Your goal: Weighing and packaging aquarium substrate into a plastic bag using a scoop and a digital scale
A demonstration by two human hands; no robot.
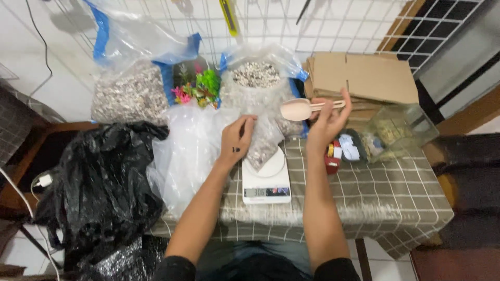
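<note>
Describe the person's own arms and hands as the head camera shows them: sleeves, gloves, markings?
Both forearms are bare from wrist to above the elbow. Short black sleeves show only at the bottom edge. The left hand has no glove and carries small dark marks on its back. The right hand is also gloveless. No watch, ring or bracelet is visible.

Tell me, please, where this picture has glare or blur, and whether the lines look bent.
Head view: glare shines on the clear plastic bags and the black bag; the right hand with the pink scoop looks slightly blurred; the wire grid leans outward from wide-lens distortion; the scale display is too small to read.
</note>
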